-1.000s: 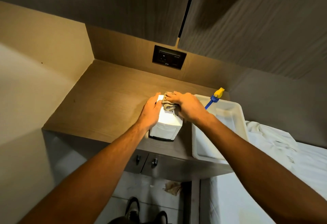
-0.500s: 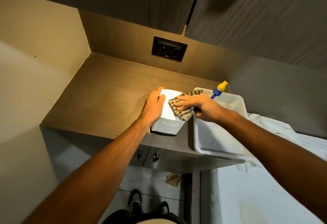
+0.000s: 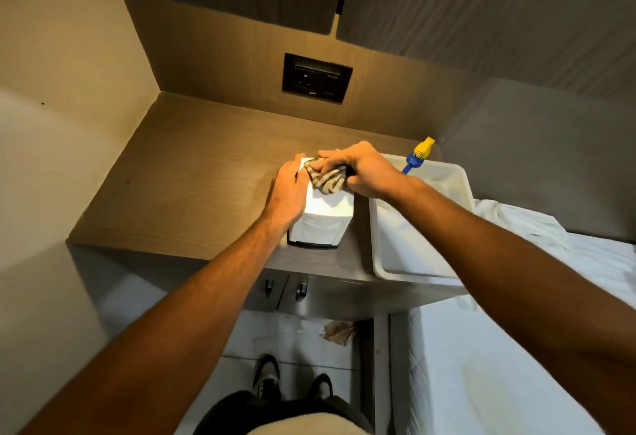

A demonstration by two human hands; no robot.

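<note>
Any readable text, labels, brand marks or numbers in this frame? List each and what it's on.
No text can be read here.
Small pale mark low on the socket panel: too small to read.
Round mark on the spray nozzle: blurred, unreadable.
No print shows on the white box; its top is partly hidden by the cloth.
</note>
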